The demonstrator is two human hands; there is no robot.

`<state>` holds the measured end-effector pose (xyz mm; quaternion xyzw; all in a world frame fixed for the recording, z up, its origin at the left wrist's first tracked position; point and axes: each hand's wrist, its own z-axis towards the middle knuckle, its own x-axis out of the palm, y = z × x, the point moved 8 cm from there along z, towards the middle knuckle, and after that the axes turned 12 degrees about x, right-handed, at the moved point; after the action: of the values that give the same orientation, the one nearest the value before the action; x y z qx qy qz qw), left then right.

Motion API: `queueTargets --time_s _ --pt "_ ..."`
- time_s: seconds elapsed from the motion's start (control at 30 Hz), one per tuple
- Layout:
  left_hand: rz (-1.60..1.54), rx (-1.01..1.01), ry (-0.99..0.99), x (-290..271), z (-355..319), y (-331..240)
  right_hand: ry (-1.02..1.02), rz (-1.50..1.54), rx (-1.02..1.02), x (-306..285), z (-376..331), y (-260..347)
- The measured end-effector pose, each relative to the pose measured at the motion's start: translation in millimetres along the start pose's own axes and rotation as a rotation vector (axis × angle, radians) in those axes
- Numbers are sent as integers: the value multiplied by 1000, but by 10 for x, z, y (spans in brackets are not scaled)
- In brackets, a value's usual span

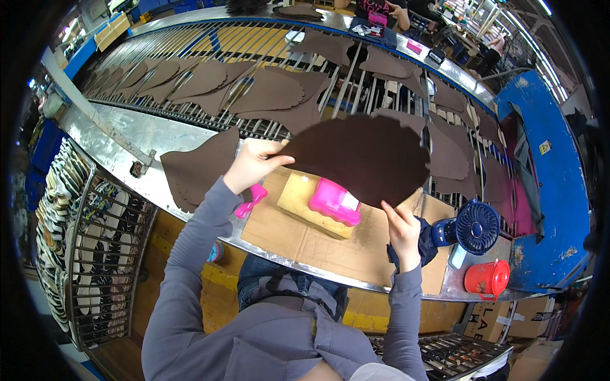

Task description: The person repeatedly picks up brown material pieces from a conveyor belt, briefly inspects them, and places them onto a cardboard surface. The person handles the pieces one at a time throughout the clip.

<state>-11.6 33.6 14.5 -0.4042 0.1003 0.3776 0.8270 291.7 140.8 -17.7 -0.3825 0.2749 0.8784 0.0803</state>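
Both hands hold up a dark brown flat cut piece with a curved outline and a jagged edge, above the bench. My left hand pinches its left end between thumb and fingers. My right hand grips the lower right edge, thumb against the sheet. Below the piece, a pink plastic case rests on a yellow foam block, which lies on a cardboard sheet. Beside my left wrist is a pink plastic item, partly hidden by the forearm. Brown pieces lie overlapped to the left.
Beyond the bench, a rack of metal rods carries many brown pieces. At right stand a blue fan, a red lidded container and a blue machine housing. A wire cart stands at left; another person is at the far side.
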Motion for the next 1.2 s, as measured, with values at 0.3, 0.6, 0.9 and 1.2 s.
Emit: queueTargets --time_s 0.3,0.6,0.9,1.2 --pt "-104 138 281 768 145 -170 -222 -74 141 -101 -728 -396" --pt "-170 326 457 1455 411 -655 -342 -221 235 -863 -1185 -597" --pt "-376 143 577 1836 812 -846 -132 -200 361 -1967 -489 -227" --pt "-618 -274 513 1702 1380 288 -122 42 454 -1258 1165 -1017"
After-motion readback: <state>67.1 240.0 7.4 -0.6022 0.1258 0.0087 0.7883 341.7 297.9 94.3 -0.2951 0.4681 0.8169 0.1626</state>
